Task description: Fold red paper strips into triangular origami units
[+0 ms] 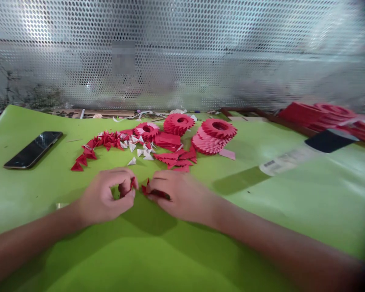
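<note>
Head view: the left hand (105,198) pinches its fingers together on a small red paper piece (131,184). The right hand (178,194) has its fingers closed on a second red piece (153,192), low on the green counter (261,227). The two pieces almost touch. Behind them lie loose red triangles (176,158), red paper rings (214,136) and a phone (33,149).

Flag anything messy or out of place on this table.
Nothing damaged. Loose red and white folded triangles lie scattered beside the neat red rings, and a black-capped tube lies on its side. The left hand and right hand each pinch a red piece.
</note>
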{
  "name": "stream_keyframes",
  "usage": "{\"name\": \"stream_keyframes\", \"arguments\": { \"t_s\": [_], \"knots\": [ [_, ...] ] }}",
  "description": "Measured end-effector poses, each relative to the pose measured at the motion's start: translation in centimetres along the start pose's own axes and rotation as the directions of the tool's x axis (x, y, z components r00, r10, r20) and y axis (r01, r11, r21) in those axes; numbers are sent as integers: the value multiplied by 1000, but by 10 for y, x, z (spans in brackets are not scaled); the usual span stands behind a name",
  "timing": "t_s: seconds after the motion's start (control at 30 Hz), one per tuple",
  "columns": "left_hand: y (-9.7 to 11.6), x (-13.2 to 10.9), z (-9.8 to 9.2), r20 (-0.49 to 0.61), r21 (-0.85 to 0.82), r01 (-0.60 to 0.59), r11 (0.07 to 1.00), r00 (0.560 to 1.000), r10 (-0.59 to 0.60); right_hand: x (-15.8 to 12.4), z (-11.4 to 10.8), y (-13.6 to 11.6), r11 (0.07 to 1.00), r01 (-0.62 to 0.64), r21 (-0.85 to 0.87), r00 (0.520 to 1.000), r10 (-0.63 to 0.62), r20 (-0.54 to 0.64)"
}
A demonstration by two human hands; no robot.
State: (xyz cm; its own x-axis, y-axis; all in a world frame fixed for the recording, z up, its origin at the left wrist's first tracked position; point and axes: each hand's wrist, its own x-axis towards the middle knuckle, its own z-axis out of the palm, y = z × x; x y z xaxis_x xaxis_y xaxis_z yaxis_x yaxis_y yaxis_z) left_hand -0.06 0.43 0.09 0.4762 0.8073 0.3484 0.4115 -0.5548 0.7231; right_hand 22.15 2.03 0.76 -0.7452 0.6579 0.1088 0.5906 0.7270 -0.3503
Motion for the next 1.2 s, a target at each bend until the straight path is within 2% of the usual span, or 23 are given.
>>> {"name": "stream_keyframes", "arguments": {
  "t_s": [0.07,0.23,0.4,0.63,0.87,1.0,1.2],
  "knots": [
    [0,1,0,2,-28,9,1000,1000,-9,-1,-3,0,999,-33,40,999,35,-40],
    [1,1,-1,6,-122,39,992,999,-39,-4,-10,1,955,-197,223,973,219,-76],
    [-1,0,1,10,-95,148,984,989,-148,-3,-5,8,942,-73,328,964,151,-221],
    [-5,-3,3,-10,-84,142,986,990,-144,-2,-1,12,886,-53,460,945,193,-264],
    [-9,-5,4,-50,-50,214,976,975,-216,-3,-1,13,907,55,417,940,94,-328],
    [-5,-3,3,-37,-6,247,969,968,-247,-2,-4,13,937,149,316,940,-36,-339],
    [0,0,-1,72,48,192,980,978,-195,-1,-2,12,948,94,303,964,-11,-266]
  ]
}}
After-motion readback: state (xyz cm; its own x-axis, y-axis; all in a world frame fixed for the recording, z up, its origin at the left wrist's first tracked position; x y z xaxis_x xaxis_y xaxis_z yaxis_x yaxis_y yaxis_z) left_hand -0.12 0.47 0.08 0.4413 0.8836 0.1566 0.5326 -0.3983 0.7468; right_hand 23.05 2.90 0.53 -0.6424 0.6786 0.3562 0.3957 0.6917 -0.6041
